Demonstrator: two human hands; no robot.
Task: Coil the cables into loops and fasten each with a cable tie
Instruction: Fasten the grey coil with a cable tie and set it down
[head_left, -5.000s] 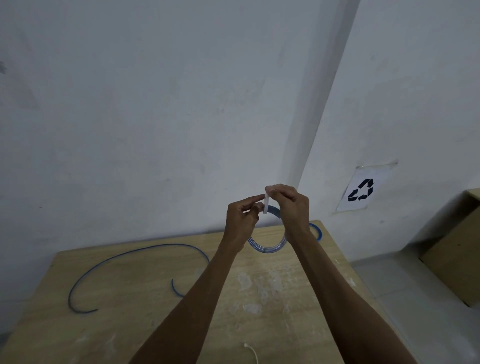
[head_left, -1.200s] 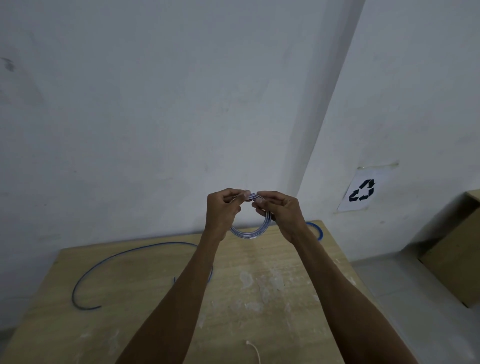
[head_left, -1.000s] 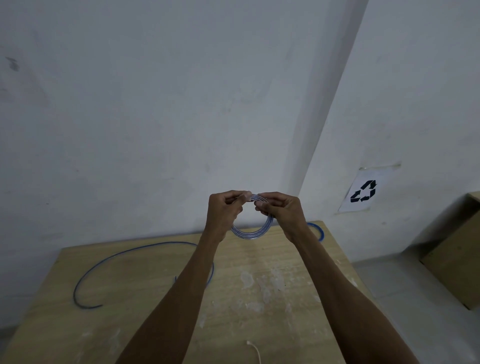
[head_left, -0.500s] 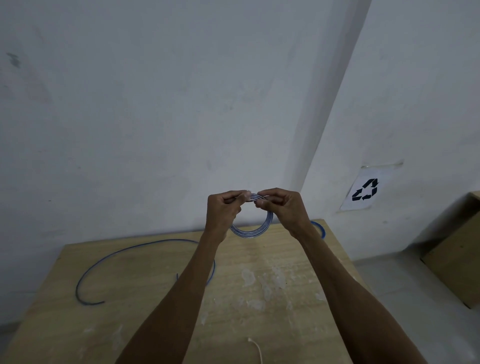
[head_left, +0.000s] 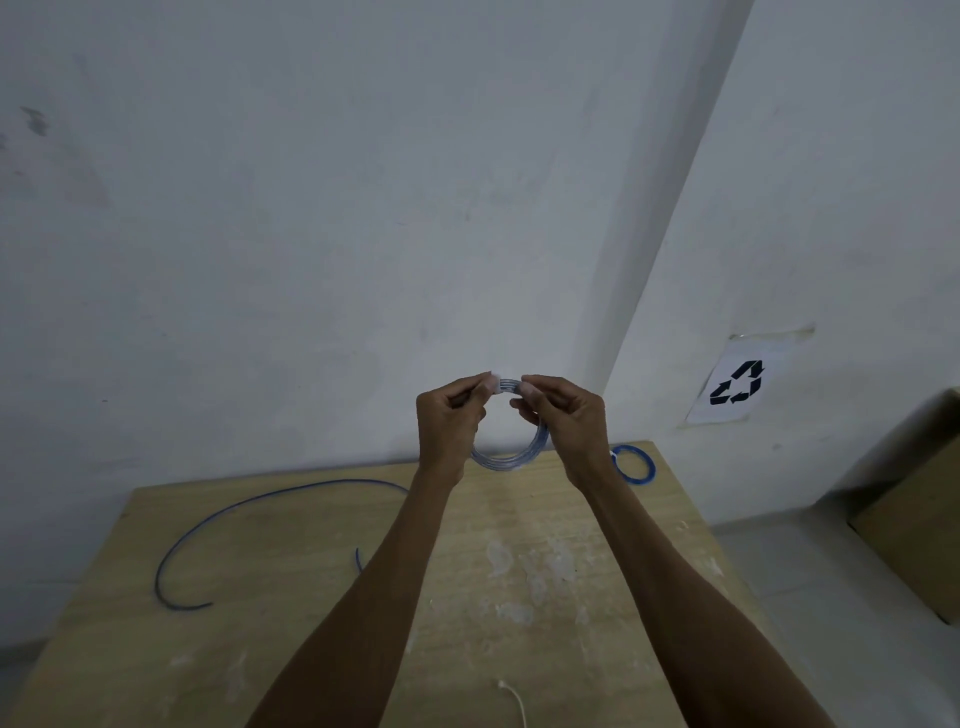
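The wall (head_left: 363, 260) rises along the worktop's (head_left: 509, 519) far edge. A loose blue cable (head_left: 311, 486) arcs over the far left, a tied coil (head_left: 638, 482) sits far right, and a white tie (head_left: 514, 701) lies at the near edge. Bare wood lies between them.

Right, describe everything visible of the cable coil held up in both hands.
The coil is several turns of thin, glossy bluish cable wound into one round loop. It hangs upright, facing the camera, in the air above the far edge of the table. The left hand and right hand each pinch its top; between them a pale band, likely the cable tie, crosses the strands. The hands hide its upper sides.
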